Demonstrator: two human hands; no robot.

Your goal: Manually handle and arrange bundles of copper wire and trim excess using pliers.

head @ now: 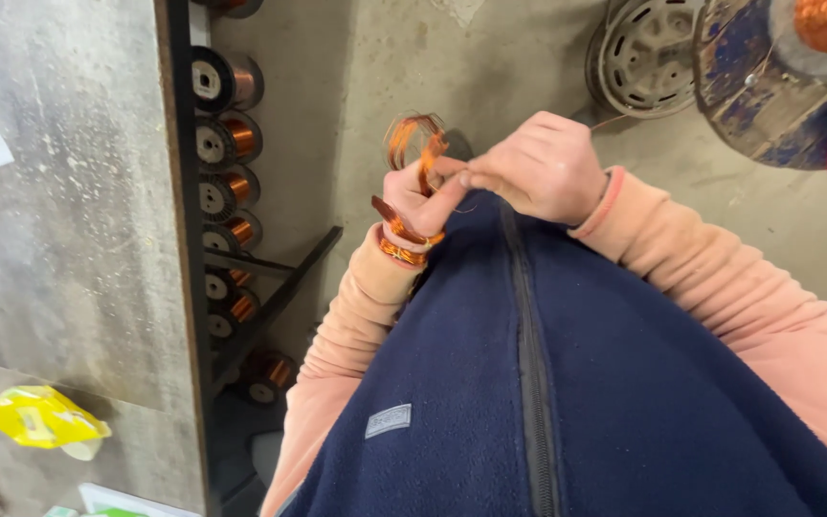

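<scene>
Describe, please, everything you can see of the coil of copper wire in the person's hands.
The coil of copper wire is thin, shiny orange strands gathered into a long, loose loop. Its upper end arcs free above the fingers; its lower end wraps around the wrist, over the pink cuff. The left hand passes through it and grips it, thumb across. The right hand pinches it from the side, fingertips meeting the left thumb. It is held above the dark blue fleece, off any surface.

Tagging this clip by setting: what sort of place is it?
Probably a motor-winding or electrical repair workshop. A rack of copper wire spools stands on the concrete floor, a large wooden cable drum carries more copper wire, and the left hand and right hand work a copper wire coil.
</scene>
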